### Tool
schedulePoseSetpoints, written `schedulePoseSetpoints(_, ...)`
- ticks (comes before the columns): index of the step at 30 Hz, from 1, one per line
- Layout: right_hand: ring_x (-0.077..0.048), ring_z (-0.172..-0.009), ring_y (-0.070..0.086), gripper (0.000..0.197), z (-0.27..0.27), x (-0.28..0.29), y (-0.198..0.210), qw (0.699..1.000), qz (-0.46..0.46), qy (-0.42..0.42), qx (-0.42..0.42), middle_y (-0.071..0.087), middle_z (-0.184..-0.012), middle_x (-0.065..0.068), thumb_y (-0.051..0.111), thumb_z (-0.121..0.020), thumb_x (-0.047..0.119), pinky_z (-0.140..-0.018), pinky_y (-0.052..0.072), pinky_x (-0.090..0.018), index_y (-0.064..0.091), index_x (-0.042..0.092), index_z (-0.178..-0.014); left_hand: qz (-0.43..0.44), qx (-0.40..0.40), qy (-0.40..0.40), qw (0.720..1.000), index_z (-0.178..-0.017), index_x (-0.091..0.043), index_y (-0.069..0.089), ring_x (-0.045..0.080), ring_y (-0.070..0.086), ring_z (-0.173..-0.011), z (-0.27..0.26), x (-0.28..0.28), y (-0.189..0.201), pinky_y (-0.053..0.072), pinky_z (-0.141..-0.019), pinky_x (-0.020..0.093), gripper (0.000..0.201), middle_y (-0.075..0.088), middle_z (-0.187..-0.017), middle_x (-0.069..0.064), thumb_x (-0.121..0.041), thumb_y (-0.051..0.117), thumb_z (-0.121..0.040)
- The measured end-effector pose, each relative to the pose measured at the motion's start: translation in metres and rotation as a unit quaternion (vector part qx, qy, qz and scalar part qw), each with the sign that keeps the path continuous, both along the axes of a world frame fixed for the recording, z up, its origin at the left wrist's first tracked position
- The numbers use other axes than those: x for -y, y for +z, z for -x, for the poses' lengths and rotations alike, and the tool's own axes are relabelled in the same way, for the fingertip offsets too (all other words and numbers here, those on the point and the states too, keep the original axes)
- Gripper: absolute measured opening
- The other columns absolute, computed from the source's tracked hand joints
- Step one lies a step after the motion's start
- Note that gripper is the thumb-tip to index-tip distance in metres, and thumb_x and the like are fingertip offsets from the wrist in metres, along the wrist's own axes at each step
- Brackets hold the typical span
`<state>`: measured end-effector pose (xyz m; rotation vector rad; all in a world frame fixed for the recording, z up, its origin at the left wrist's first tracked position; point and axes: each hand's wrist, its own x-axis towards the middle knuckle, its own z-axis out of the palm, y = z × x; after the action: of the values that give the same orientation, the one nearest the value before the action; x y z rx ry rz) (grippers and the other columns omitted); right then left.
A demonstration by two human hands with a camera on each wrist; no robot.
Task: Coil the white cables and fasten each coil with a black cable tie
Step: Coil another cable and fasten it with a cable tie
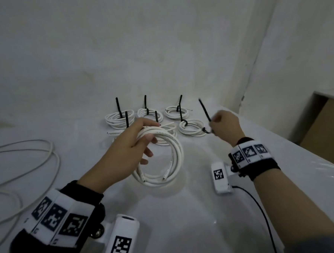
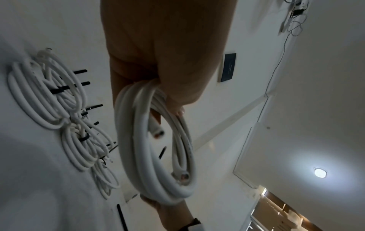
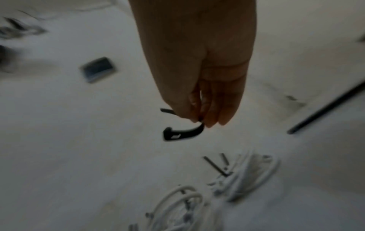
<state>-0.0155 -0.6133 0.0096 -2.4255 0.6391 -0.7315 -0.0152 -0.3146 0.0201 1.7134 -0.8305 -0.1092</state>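
Observation:
My left hand point(image 1: 136, 145) grips a coiled white cable point(image 1: 164, 165) and holds it above the white table; in the left wrist view the coil point(image 2: 156, 156) hangs from the curled fingers point(image 2: 177, 100), both cut ends showing. My right hand point(image 1: 223, 125) is raised to the right of it and pinches a black cable tie point(image 1: 205, 109), whose long tail points up and left. In the blurred right wrist view the fingertips point(image 3: 203, 118) pinch the tie point(image 3: 183, 132) near its head end.
Several tied white coils point(image 1: 119, 118) with upright black tie tails lie in rows behind the hands. Loose white cable point(image 1: 38, 162) sprawls at the table's left. The table edge point(image 1: 298, 144) runs along the right, with a cardboard box point(image 1: 324, 125) beyond.

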Motion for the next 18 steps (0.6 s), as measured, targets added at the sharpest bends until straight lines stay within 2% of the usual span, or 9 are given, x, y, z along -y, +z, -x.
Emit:
schedulePoseSetpoints(2, -0.024, -0.06, 0.064, 0.023, 0.009, -0.046, 0.017, 0.986, -0.065, 0.119, 0.098, 0.061, -0.071, -0.007, 0.063, -0.082, 0.0, -0.06, 0.055, -0.033, 0.052, 0.017, -0.07, 0.014, -0.002, -0.01, 1.0, -0.105, -0.028, 0.057, 0.006, 0.061, -0.063, 0.004, 0.0, 0.006, 0.053, -0.057, 0.023, 0.02, 0.063, -0.081, -0.013, -0.015, 0.043, -0.098)
schedulePoseSetpoints(4, -0.02, -0.055, 0.065, 0.025, 0.019, -0.09, 0.032, 0.964, -0.097, 0.216, 0.121, 0.06, -0.071, -0.006, 0.065, -0.082, -0.001, -0.051, 0.054, -0.029, 0.053, 0.017, -0.071, 0.023, 0.003, -0.013, 1.0, -0.106, -0.026, 0.057, 0.007, 0.061, -0.063, 0.007, -0.002, 0.012, 0.055, -0.058, 0.024, 0.019, 0.063, -0.08, -0.014, -0.015, 0.043, -0.098)
schedulePoseSetpoints(6, -0.013, -0.052, 0.06, 0.019, 0.027, -0.12, 0.044, 0.951, -0.11, 0.264, 0.119, 0.062, -0.07, -0.006, 0.068, -0.081, 0.001, -0.048, 0.048, -0.02, 0.055, 0.012, -0.073, 0.029, 0.019, -0.011, 0.999, -0.106, -0.025, 0.057, 0.006, 0.06, -0.064, 0.01, -0.006, 0.019, 0.056, -0.059, 0.024, 0.019, 0.063, -0.08, -0.015, -0.015, 0.044, -0.098)
schedulePoseSetpoints(7, -0.013, -0.054, 0.059, 0.016, 0.031, -0.129, 0.047, 0.943, -0.133, 0.283, 0.113, 0.063, -0.07, -0.007, 0.069, -0.08, 0.002, -0.05, 0.046, -0.018, 0.057, 0.01, -0.074, 0.031, 0.028, -0.011, 0.999, -0.106, -0.024, 0.058, 0.006, 0.06, -0.064, 0.011, -0.008, 0.022, 0.056, -0.06, 0.024, 0.018, 0.063, -0.081, -0.014, -0.015, 0.044, -0.098)
schedulePoseSetpoints(9, -0.02, -0.062, 0.06, 0.009, 0.036, -0.136, 0.052, 0.917, -0.223, 0.32, 0.085, 0.064, -0.074, -0.015, 0.066, -0.082, 0.001, -0.055, 0.049, -0.024, 0.058, 0.003, -0.079, 0.032, 0.04, -0.013, 0.999, -0.105, -0.024, 0.058, 0.008, 0.06, -0.066, 0.011, -0.013, 0.027, 0.056, -0.061, 0.025, 0.018, 0.064, -0.084, -0.011, -0.015, 0.045, -0.099)
schedulePoseSetpoints(11, -0.023, -0.062, 0.06, 0.004, 0.041, -0.137, 0.052, 0.872, -0.333, 0.352, 0.061, 0.059, -0.079, -0.022, 0.059, -0.085, -0.004, -0.061, 0.052, -0.03, 0.058, -0.002, -0.089, 0.03, 0.047, -0.021, 0.998, -0.106, -0.026, 0.058, 0.01, 0.06, -0.067, 0.012, -0.016, 0.03, 0.057, -0.063, 0.028, 0.018, 0.065, -0.087, -0.009, -0.016, 0.046, -0.098)
schedulePoseSetpoints(12, -0.023, -0.061, 0.06, 0.007, 0.042, -0.138, 0.05, 0.85, -0.381, 0.359, 0.059, 0.058, -0.079, -0.021, 0.055, -0.087, -0.006, -0.062, 0.053, -0.031, 0.057, -0.001, -0.091, 0.027, 0.054, -0.025, 0.998, -0.106, -0.027, 0.059, 0.01, 0.06, -0.068, 0.011, -0.017, 0.031, 0.057, -0.064, 0.029, 0.018, 0.065, -0.088, -0.009, -0.017, 0.046, -0.098)
schedulePoseSetpoints(15, -0.021, -0.056, 0.063, 0.014, 0.046, -0.141, 0.042, 0.789, -0.492, 0.361, 0.071, 0.062, -0.07, -0.015, 0.044, -0.089, -0.008, -0.056, 0.056, -0.026, 0.051, 0.002, -0.082, -0.008, 0.079, -0.04, 0.996, -0.104, -0.035, 0.059, 0.005, 0.06, -0.069, 0.01, -0.018, 0.028, 0.056, -0.066, 0.027, 0.02, 0.064, -0.087, -0.016, -0.019, 0.048, -0.097)
schedulePoseSetpoints(18, -0.017, -0.05, 0.061, 0.014, 0.049, -0.143, 0.029, 0.752, -0.558, 0.342, 0.073, 0.061, -0.064, -0.01, 0.039, -0.092, -0.005, -0.052, 0.054, -0.024, 0.048, 0.003, -0.085, -0.047, 0.09, -0.058, 0.993, -0.104, -0.038, 0.058, 0.003, 0.059, -0.07, 0.011, -0.017, 0.021, 0.053, -0.068, 0.026, 0.022, 0.063, -0.089, -0.017, -0.019, 0.048, -0.097)
